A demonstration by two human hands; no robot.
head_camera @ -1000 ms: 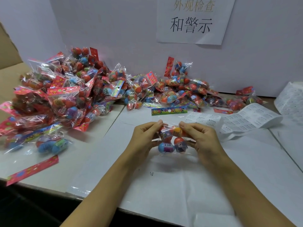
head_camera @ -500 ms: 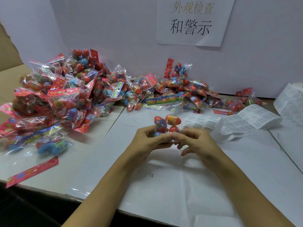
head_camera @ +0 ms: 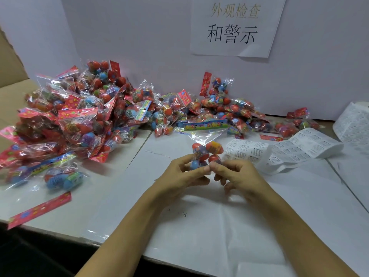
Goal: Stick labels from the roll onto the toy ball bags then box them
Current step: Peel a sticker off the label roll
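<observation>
Nearest the camera, two bare forearms reached over the white paper-covered table. The left hand and the right hand met fingertip to fingertip, both pinching the lower end of one toy ball bag, which stood up between them with its blue header card at the far end; whether a label was already on it could not be told. Judged from this, the step in hand was the labelling of that bag. The next move would call for one hand to keep the bag while the other peeled a warning label from the label strip, which lay unrolled just right of the hands and ran off toward the right edge. Farther back, a heap of toy ball bags lay against the white backboard, under a paper sign. A cardboard flap showed far left.
</observation>
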